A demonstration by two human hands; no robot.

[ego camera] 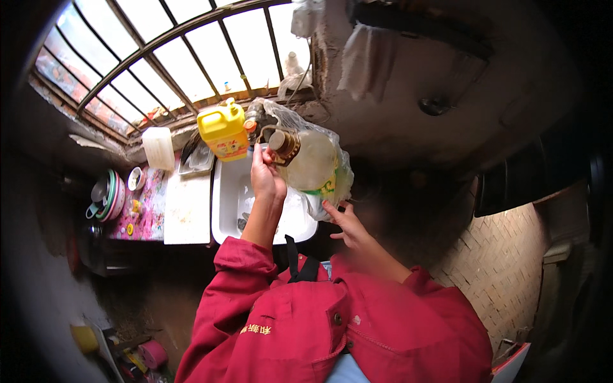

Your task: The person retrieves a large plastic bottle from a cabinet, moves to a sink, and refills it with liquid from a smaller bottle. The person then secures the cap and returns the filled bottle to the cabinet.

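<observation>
My left hand (269, 178) grips the brown neck and handle of a large translucent plastic jug (309, 163), which has a brown screw cap (280, 141). The jug is tilted, its cap towards the window and its base towards my right side. A clear plastic bag (333, 143) is bunched around its body, and a green and yellow label shows low down. My right hand (349, 224) is by the jug's base with fingers spread; whether the fingertips touch the bag is unclear. Below the jug is a white sink (224, 230) with something dark lying inside.
A yellow jug with a pump top (223, 129) stands behind the sink, under a barred window (182, 62). Left of the sink are a white board (187, 210), a translucent container (158, 148), a white cup (136, 178) and stacked basins (114, 195). A ladle (435, 106) hangs on the right wall.
</observation>
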